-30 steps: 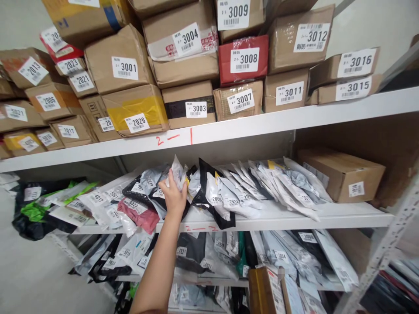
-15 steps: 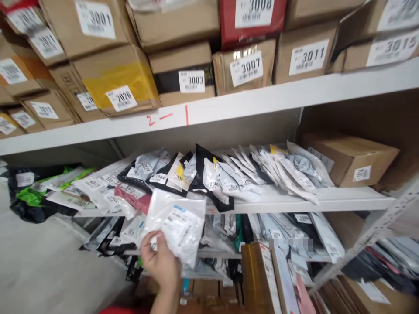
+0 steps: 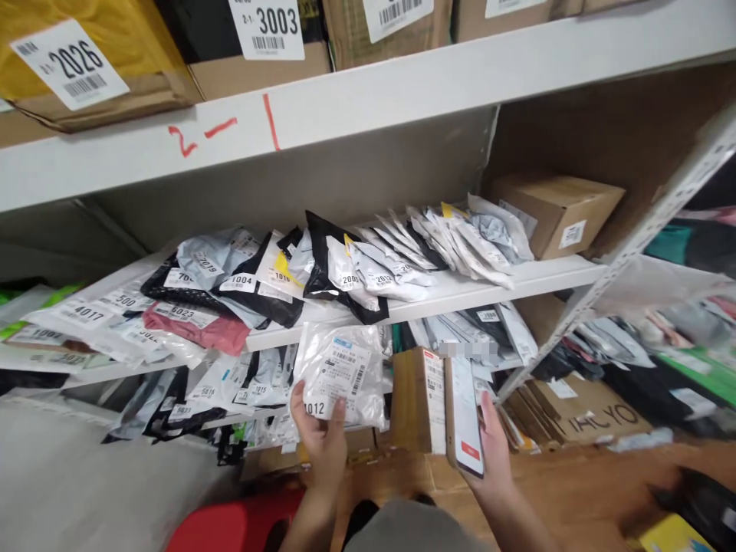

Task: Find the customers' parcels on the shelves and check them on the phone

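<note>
My left hand (image 3: 325, 433) is closed around the lower edge of a white plastic mailer bag (image 3: 345, 356), thumb on top. The bag carries a printed shipping label and a sticker reading 1012 at its lower left corner. My right hand (image 3: 493, 448) grips a phone (image 3: 467, 418), its lit screen tilted up with a red button near the bottom. Left of the phone, a tall brown cardboard box (image 3: 409, 402) shows a white label on its side. Both hands are in front of the shelf that bears the mailers.
Numbered mailers (image 3: 379, 272) lean in a row along the middle shelf (image 3: 552, 276), with a carton (image 3: 566, 211) at its right end. An upper shelf (image 3: 368, 100) marked 2-1 holds boxes. A red stool-like object (image 3: 230, 525) stands low left; more cartons (image 3: 598, 406) lie right.
The view has moved closer and lower. The mailer's number sticker now shows beside my left thumb. The phone and my right hand have come fully into view.
</note>
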`<state>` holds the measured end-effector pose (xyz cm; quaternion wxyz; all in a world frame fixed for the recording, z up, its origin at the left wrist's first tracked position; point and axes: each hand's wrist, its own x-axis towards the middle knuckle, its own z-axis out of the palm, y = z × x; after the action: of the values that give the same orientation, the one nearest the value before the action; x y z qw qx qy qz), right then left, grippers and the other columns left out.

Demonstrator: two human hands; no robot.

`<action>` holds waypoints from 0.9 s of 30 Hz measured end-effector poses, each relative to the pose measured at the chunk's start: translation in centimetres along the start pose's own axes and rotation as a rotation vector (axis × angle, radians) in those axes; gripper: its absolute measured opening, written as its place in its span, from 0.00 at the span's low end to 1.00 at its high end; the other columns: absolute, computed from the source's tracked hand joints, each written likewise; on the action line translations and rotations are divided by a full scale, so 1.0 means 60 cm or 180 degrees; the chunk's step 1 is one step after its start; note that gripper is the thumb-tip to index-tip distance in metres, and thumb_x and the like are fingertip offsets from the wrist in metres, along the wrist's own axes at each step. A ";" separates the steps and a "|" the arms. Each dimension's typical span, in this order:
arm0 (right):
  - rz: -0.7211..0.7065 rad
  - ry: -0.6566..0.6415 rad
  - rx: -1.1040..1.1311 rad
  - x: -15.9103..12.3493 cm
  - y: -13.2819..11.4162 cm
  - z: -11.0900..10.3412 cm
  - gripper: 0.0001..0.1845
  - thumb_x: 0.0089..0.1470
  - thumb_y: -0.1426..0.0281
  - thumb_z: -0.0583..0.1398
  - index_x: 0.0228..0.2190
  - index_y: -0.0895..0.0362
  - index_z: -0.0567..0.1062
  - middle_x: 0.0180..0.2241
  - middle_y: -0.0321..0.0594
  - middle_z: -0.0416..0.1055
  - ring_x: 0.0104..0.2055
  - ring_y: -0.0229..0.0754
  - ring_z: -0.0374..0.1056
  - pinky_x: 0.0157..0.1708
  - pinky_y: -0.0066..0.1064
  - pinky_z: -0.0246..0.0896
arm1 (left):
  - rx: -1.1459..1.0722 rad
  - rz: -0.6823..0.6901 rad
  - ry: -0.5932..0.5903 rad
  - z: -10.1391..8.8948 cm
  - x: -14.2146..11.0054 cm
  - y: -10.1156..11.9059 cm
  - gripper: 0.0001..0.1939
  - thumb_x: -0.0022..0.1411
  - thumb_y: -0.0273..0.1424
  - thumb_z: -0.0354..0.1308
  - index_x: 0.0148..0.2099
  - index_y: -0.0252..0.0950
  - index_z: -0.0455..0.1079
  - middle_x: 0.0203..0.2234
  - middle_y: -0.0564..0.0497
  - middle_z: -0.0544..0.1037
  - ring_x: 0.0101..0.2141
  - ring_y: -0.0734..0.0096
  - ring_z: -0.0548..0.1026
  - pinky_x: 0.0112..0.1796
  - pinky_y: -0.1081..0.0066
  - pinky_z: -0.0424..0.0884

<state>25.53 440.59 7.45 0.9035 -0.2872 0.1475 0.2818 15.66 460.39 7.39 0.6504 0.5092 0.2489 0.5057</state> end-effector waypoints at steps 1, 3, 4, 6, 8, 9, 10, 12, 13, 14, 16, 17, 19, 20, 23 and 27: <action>-0.0059 0.0071 0.0045 -0.008 0.009 -0.003 0.24 0.44 0.53 0.69 0.39 0.55 0.80 0.36 0.39 0.82 0.41 0.51 0.78 0.49 0.44 0.74 | -0.0192 -0.0196 -0.0007 -0.010 0.004 0.007 0.42 0.55 0.38 0.70 0.67 0.49 0.54 0.59 0.46 0.68 0.55 0.63 0.70 0.56 0.65 0.67; -0.0212 0.0234 0.0139 -0.025 0.032 -0.009 0.22 0.45 0.54 0.69 0.38 0.54 0.80 0.36 0.38 0.82 0.38 0.49 0.79 0.47 0.43 0.75 | -0.0588 -0.0565 -0.0131 -0.029 0.009 0.021 0.43 0.53 0.40 0.70 0.67 0.50 0.56 0.62 0.47 0.66 0.58 0.60 0.68 0.55 0.66 0.68; -0.0303 0.0280 0.0183 -0.034 0.046 -0.010 0.21 0.45 0.54 0.69 0.38 0.54 0.80 0.35 0.38 0.82 0.36 0.48 0.79 0.46 0.42 0.75 | -0.0746 -0.0695 -0.0270 -0.038 0.010 0.026 0.43 0.51 0.40 0.71 0.66 0.50 0.58 0.63 0.47 0.65 0.58 0.60 0.68 0.53 0.68 0.70; -0.0445 0.0315 0.0254 -0.052 0.078 -0.008 0.21 0.45 0.55 0.70 0.37 0.55 0.80 0.33 0.37 0.82 0.34 0.47 0.79 0.43 0.42 0.76 | -0.0913 -0.0868 -0.0690 -0.056 0.006 0.035 0.44 0.47 0.38 0.73 0.65 0.50 0.60 0.62 0.48 0.66 0.57 0.58 0.70 0.50 0.70 0.73; -0.0582 0.0310 0.0305 -0.073 0.115 -0.001 0.20 0.45 0.55 0.69 0.37 0.55 0.79 0.33 0.37 0.82 0.33 0.47 0.79 0.42 0.41 0.77 | -0.0935 -0.1021 -0.1114 -0.077 -0.004 0.043 0.46 0.46 0.35 0.74 0.65 0.51 0.59 0.62 0.48 0.67 0.56 0.58 0.71 0.49 0.70 0.73; -0.0656 0.0308 0.0322 -0.084 0.134 0.003 0.20 0.46 0.55 0.69 0.37 0.55 0.79 0.33 0.37 0.82 0.32 0.47 0.79 0.42 0.41 0.77 | -0.0920 -0.1064 -0.1252 -0.089 -0.009 0.048 0.47 0.47 0.34 0.74 0.66 0.52 0.57 0.62 0.48 0.67 0.56 0.59 0.71 0.50 0.69 0.73; -0.0725 0.0314 0.0338 -0.096 0.153 0.007 0.19 0.47 0.55 0.69 0.37 0.55 0.79 0.33 0.36 0.82 0.32 0.47 0.79 0.42 0.41 0.77 | -0.0892 -0.1078 -0.1327 -0.104 -0.013 0.054 0.47 0.48 0.33 0.73 0.66 0.53 0.56 0.62 0.48 0.67 0.57 0.61 0.70 0.51 0.69 0.71; -0.0825 0.0370 0.0383 -0.121 0.191 0.014 0.19 0.47 0.55 0.68 0.36 0.55 0.79 0.32 0.36 0.82 0.31 0.47 0.79 0.40 0.41 0.77 | -0.0853 -0.1024 -0.1366 -0.138 -0.017 0.066 0.44 0.51 0.32 0.72 0.66 0.51 0.56 0.60 0.48 0.67 0.56 0.63 0.70 0.53 0.69 0.69; -0.0837 0.0414 0.0410 -0.134 0.211 0.017 0.19 0.47 0.55 0.68 0.36 0.55 0.79 0.31 0.36 0.82 0.30 0.47 0.79 0.38 0.41 0.78 | -0.0847 -0.0985 -0.1387 -0.158 -0.016 0.072 0.43 0.52 0.33 0.71 0.65 0.51 0.56 0.59 0.47 0.68 0.55 0.64 0.71 0.53 0.69 0.69; -0.0833 0.0463 0.0444 -0.148 0.229 0.019 0.19 0.46 0.55 0.69 0.36 0.55 0.79 0.31 0.37 0.82 0.30 0.47 0.78 0.37 0.40 0.78 | -0.0842 -0.0955 -0.1431 -0.178 -0.014 0.077 0.41 0.53 0.33 0.71 0.65 0.50 0.56 0.58 0.48 0.69 0.54 0.65 0.71 0.53 0.70 0.69; -0.0850 0.0569 0.0532 -0.174 0.265 0.022 0.21 0.42 0.55 0.71 0.35 0.55 0.79 0.31 0.37 0.82 0.29 0.46 0.78 0.34 0.38 0.78 | -0.0839 -0.0887 -0.1506 -0.220 -0.008 0.083 0.39 0.54 0.32 0.70 0.63 0.51 0.57 0.57 0.49 0.69 0.53 0.67 0.72 0.52 0.70 0.70; -0.0865 0.0616 0.0581 -0.186 0.283 0.022 0.22 0.39 0.55 0.72 0.34 0.55 0.80 0.31 0.37 0.82 0.29 0.46 0.78 0.34 0.38 0.78 | -0.0829 -0.0844 -0.1534 -0.240 -0.005 0.085 0.38 0.54 0.32 0.70 0.62 0.52 0.58 0.58 0.49 0.68 0.53 0.67 0.71 0.51 0.71 0.70; -0.0930 0.0679 0.0704 -0.210 0.314 0.024 0.24 0.35 0.55 0.74 0.34 0.55 0.80 0.33 0.38 0.82 0.31 0.46 0.78 0.36 0.37 0.78 | -0.0786 -0.0750 -0.1594 -0.276 0.000 0.087 0.38 0.54 0.31 0.70 0.62 0.54 0.58 0.59 0.50 0.67 0.55 0.68 0.69 0.51 0.72 0.70; -0.0969 0.0699 0.0767 -0.221 0.328 0.024 0.26 0.34 0.56 0.75 0.34 0.55 0.80 0.35 0.38 0.82 0.33 0.46 0.79 0.37 0.36 0.78 | -0.0766 -0.0717 -0.1627 -0.291 0.001 0.087 0.38 0.54 0.31 0.71 0.62 0.54 0.57 0.60 0.50 0.66 0.56 0.67 0.69 0.52 0.71 0.69; -0.1110 0.0764 0.0863 -0.251 0.361 0.020 0.26 0.37 0.55 0.74 0.36 0.57 0.80 0.41 0.41 0.82 0.39 0.47 0.79 0.43 0.36 0.77 | -0.0687 -0.0804 -0.1804 -0.324 -0.004 0.095 0.37 0.55 0.32 0.70 0.63 0.51 0.58 0.58 0.49 0.69 0.56 0.65 0.70 0.53 0.70 0.69; -0.1309 0.0899 0.0770 -0.284 0.384 0.007 0.21 0.46 0.54 0.69 0.38 0.56 0.79 0.38 0.40 0.82 0.39 0.49 0.79 0.47 0.43 0.76 | -0.0632 -0.1187 -0.2299 -0.344 -0.015 0.116 0.31 0.57 0.33 0.68 0.61 0.45 0.64 0.56 0.46 0.74 0.55 0.64 0.72 0.53 0.70 0.69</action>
<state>-1.73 449.20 5.05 0.9400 -0.2375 0.2432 0.0300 -4.81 467.82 6.18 0.8222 0.5348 0.0428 0.1898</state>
